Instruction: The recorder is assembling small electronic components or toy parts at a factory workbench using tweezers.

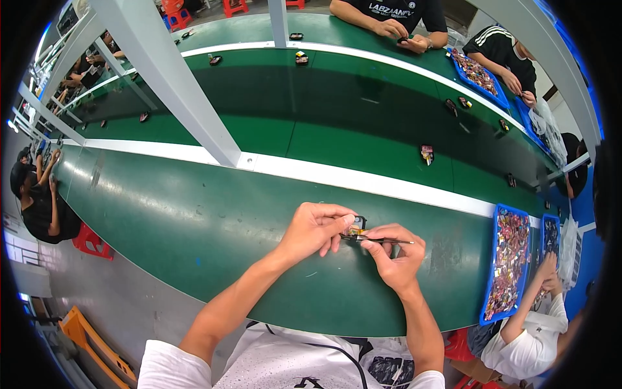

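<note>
Above the green worktop, my left hand [317, 228] pinches a small black plastic housing [361, 222] between thumb and fingers. Some gold and orange parts show inside the housing; their exact kind is too small to tell. My right hand [398, 256] closes around a thin dark tool that looks like tweezers [395, 241]. The tool lies nearly level, its back end sticking out to the right and its tip reaching the housing's lower edge. Both hands are close together, near the middle of the bench.
A blue tray [487, 305] full of small colourful parts stands at the right, beside a second blue tray [551, 223]. Beyond a white rail [363, 188], small black assemblies sit on a green conveyor belt [337, 146]. A grey post [175, 84] rises at the left. Other people work around.
</note>
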`<move>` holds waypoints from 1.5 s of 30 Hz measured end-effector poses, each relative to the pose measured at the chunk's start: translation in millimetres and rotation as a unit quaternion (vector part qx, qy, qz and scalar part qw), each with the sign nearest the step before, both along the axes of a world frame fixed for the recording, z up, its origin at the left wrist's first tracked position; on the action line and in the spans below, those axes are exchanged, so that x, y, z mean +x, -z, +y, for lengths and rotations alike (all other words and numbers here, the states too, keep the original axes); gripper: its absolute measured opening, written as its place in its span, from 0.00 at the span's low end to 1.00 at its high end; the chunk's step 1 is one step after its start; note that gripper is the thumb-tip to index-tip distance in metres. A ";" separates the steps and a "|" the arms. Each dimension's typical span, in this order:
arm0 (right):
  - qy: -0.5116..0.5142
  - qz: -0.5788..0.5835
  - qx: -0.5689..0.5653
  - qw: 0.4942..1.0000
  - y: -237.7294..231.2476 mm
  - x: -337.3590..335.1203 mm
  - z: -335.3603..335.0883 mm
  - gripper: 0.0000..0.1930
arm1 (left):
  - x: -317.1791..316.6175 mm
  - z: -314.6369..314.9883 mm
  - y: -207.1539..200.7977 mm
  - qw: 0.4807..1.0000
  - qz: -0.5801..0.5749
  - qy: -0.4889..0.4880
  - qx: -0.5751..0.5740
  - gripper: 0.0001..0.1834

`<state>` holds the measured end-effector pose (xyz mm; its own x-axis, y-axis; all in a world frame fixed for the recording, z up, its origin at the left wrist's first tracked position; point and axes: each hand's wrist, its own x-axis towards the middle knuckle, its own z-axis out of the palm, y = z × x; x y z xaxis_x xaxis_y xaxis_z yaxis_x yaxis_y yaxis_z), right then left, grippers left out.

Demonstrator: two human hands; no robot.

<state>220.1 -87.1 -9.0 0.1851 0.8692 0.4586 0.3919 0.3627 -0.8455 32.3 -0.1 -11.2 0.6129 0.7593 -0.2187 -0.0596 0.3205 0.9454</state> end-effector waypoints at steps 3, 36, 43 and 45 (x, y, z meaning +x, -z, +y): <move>-0.001 -0.002 0.002 1.000 0.1 0.3 0.1 0.08 | 0.2 -0.5 -1.7 1.000 0.001 -0.003 0.000 0.14; 0.003 -0.030 0.056 0.998 -5.1 1.7 -0.1 0.08 | 3.0 -3.5 0.1 0.998 -0.031 -0.011 0.053 0.13; -0.004 -0.050 0.053 0.997 -7.5 3.7 -1.3 0.08 | 6.4 -3.9 -2.9 0.999 -0.015 -0.002 0.029 0.13; -0.003 -0.058 0.049 0.997 -8.7 3.9 -1.9 0.08 | 7.7 -5.1 -2.9 1.000 -0.013 -0.002 0.024 0.13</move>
<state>223.9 -89.0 -0.3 0.1205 0.8197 0.5600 0.4817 0.4450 -0.7549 40.0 -5.1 -8.3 0.6153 0.7704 -0.1671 -0.0844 0.2751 0.9577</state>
